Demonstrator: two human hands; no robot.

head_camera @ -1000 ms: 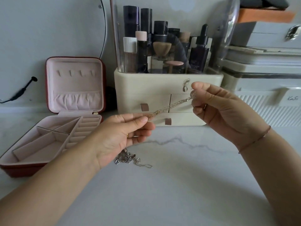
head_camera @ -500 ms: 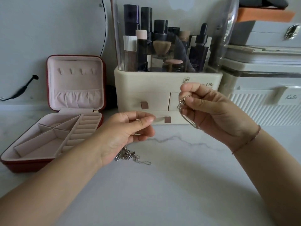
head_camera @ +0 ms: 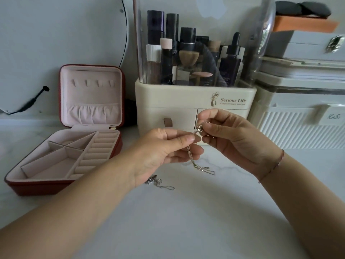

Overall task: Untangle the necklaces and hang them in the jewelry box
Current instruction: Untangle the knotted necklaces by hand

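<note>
The left hand [head_camera: 164,152] pinches a thin silver necklace [head_camera: 192,157] between thumb and forefinger, and the right hand [head_camera: 229,139], just beside it, pinches the small curly ornament [head_camera: 200,128] at the upper end of the same chain; the fingers of both hands are curled in. The rest of the chain hangs down in several loose strands under the left fingers, above the white marble counter [head_camera: 186,221]. A second necklace [head_camera: 158,182] lies in a small heap on the counter, partly hidden under the left wrist. I judge that such a chain is very light, completely limp and a little slippery, and that its fine links can kink or break if a knot is pulled hard. So it is better to hold it near the ornament or the clasp and to loosen the strands gently, without tugging. The red jewelry box [head_camera: 37,187] stands open on the left, well apart from the hands, and the small hooks [head_camera: 93,83] in its pink lid carry nothing. On the cream cosmetics organizer [head_camera: 168,101] behind the hands one reads "Serious Life"; the smaller line under it is too small to read. A handwritten label [head_camera: 334,116] on the white container to the right is not clear to me.
</note>
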